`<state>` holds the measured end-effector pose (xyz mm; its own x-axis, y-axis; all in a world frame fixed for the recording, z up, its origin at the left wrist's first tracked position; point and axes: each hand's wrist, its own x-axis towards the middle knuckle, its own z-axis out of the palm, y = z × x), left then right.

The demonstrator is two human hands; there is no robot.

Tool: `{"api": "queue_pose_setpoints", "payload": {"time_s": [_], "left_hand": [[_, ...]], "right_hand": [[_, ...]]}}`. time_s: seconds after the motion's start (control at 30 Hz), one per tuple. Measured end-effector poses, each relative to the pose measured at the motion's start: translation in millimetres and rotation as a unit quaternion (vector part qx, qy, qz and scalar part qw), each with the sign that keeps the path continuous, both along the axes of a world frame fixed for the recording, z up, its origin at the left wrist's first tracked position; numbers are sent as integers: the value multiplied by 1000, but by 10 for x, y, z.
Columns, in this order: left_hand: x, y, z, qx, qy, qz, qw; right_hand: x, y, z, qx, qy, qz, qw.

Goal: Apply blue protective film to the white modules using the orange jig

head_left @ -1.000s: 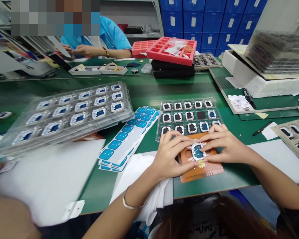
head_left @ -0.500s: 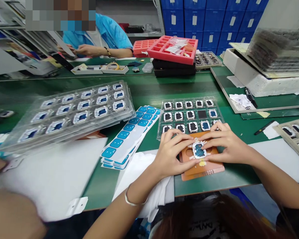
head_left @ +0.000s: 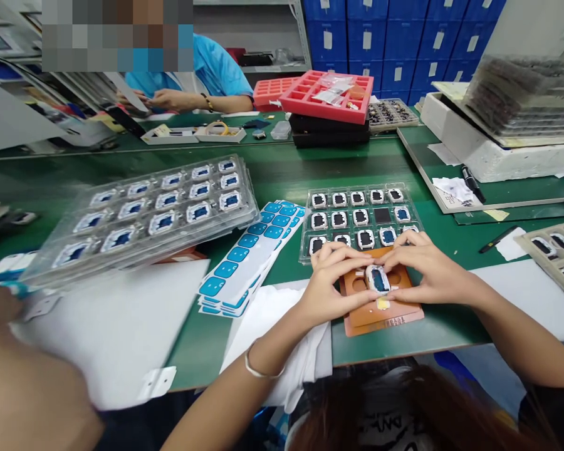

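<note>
Head view: white, blue-centred frame point(head_left: 380, 280) in fingertip grip of half-curled left hand point(head_left: 329, 285) and right hand point(head_left: 427, 269)

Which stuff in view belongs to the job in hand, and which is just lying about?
Likely in the job:
- white-rimmed part, between left hand and right hand
- orange plate under it
- clear tray of similar parts

Apparently lying about:
- red tray
- black marker
- dark pen
</note>
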<state>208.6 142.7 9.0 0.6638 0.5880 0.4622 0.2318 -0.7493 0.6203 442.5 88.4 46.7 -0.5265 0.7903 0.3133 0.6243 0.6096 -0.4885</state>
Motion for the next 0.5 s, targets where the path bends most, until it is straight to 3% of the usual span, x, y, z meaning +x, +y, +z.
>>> {"api": "queue_pose_setpoints", "payload": {"time_s": [0.2,0.37,0.5], "left_hand": [[-1,-19,-14,4,68,-62,996],[-19,-43,-19,35,29,-66,997],[-38,-57,10,67,8,-56,996]], "right_hand": [[-41,34,-65,-115,168,-21,979],[24,102,-122,-260,294,30,919],[64,146,-140,-351,382,62,852]]}}
